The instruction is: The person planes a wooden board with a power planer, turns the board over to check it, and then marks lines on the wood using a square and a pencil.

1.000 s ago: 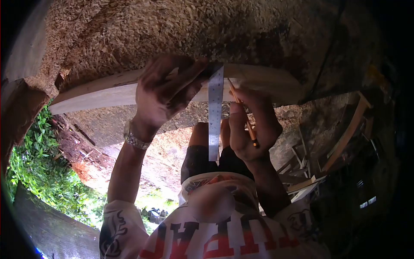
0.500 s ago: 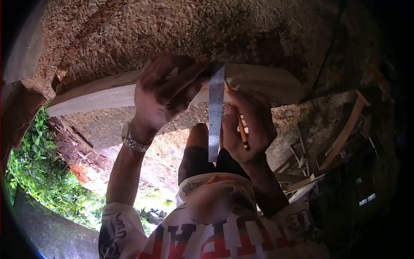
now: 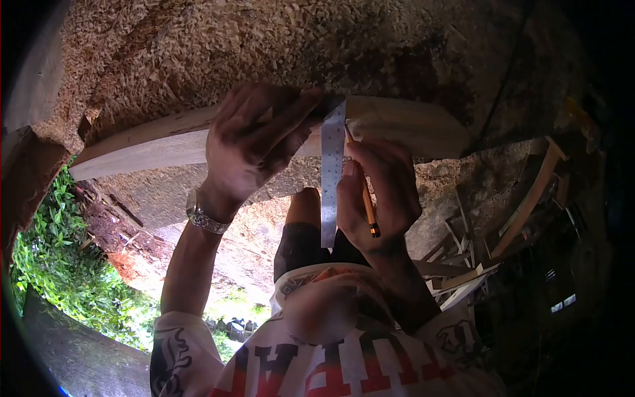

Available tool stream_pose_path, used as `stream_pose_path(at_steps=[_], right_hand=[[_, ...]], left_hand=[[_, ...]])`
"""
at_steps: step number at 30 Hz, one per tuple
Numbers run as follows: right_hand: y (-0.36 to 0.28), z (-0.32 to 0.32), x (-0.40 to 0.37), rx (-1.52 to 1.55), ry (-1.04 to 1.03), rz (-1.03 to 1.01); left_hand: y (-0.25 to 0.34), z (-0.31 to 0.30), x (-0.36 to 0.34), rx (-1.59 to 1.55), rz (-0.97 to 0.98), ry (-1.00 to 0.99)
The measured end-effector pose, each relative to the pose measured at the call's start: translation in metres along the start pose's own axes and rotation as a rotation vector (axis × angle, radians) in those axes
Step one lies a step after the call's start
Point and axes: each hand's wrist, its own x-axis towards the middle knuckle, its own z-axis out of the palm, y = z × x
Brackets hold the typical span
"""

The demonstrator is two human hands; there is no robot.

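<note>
One metal square (image 3: 331, 172), its marked blade laid across the pale wooden board (image 3: 407, 126) and running past the near edge toward the wearer's lap; dark stock at the upper end. One left hand (image 3: 254, 139), over the board, its fingers bent and thumb closing on that stock as we see it, gaps showing between the fingers. One right hand (image 3: 383, 192), thumb and fingers clamped on an orange pencil (image 3: 368, 202) with a dark butt end; the point is at the board, just beside the blade's right edge. Whether point and metal touch, we cannot tell.

One watch (image 3: 205, 213), metal band, on the left wrist. One white shirt (image 3: 297, 380) with red and black lettering; dark shorts (image 3: 296, 246) above it in our view. Wood shavings (image 3: 185, 53), loose, beyond the board. Green leaves (image 3: 49, 231), lower left. One curved wooden strip (image 3: 529, 202), near other lengths of timber, right.
</note>
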Motion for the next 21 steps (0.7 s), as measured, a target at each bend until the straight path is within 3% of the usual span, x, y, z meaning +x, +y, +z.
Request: stream_pose_path(at_steps=[21], right_hand=[[-0.0006, 0.0011, 0.0009, -0.013, 0.019, 0.006]], left_hand=[[-0.0023, 0.0052, -0.0018, 0.022, 0.013, 0.035]])
